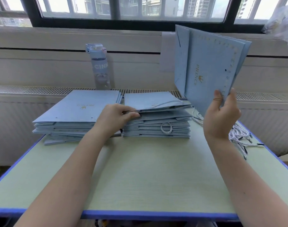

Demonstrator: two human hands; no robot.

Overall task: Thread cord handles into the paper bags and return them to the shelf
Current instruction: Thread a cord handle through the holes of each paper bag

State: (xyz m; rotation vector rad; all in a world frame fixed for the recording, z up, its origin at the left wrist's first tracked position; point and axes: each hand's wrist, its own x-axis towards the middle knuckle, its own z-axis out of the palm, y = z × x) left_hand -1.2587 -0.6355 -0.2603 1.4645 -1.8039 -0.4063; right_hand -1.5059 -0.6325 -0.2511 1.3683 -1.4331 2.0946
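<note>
Table (140, 177) w/ blue trim is closest, both forearms reaching over it. Left hand (114, 117) lies fairly straight-fingered against the near edge of the right stack (158, 126) of flat blue bags, fingertips under its lifted top bag. Right hand (221, 118) pinches a raised bag (210, 71) by its lower corner (held upright, above the table's far right). Left stack (74, 115) just beside; cords (240, 136) heaped at rt edge; bottle (100, 66) behind.

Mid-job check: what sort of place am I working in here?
Likely a room in a flat or small office used as a makeshift packing spot: a small table by a radiator grille under a window facing apartment blocks, with stacks of paper bags, loose cord handles and a water bottle.
</note>
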